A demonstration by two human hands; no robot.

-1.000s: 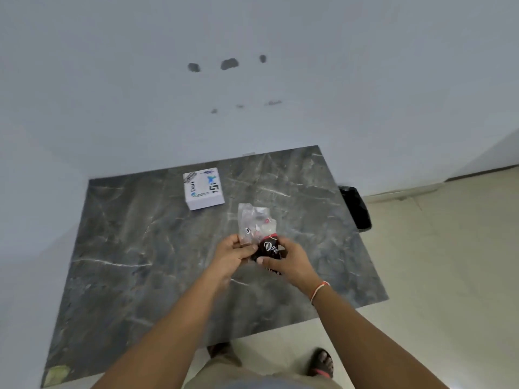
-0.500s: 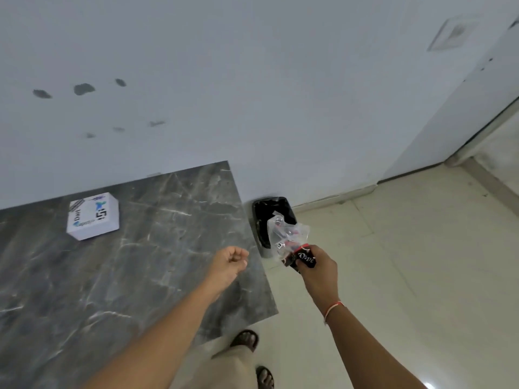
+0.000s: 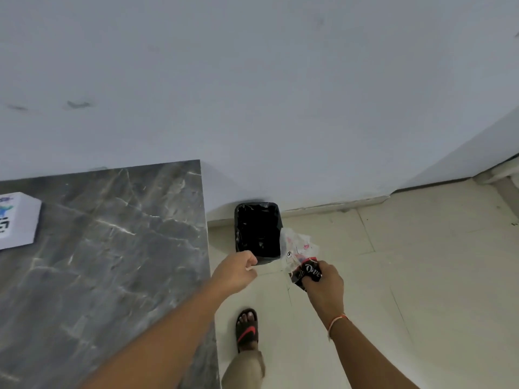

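My right hand [image 3: 324,284] grips a bunch of crumpled wrappers [image 3: 302,255]: clear plastic with a dark red-and-black printed piece. The bunch hangs just right of a black bin [image 3: 258,233] lined with a black bag, which stands on the floor against the wall. My left hand [image 3: 237,269] is curled into a loose fist with nothing in it, at the bin's near rim and beside the table's corner.
A dark grey marble table [image 3: 106,262] fills the left side, with a white printed box [image 3: 15,220] at its far left edge. Pale floor tiles [image 3: 407,262] spread to the right. My sandalled foot [image 3: 247,327] stands below the bin.
My right hand has carried the wrappers off the table and over to the bin. My left hand let go of them and curled up. The view swung right toward the floor.
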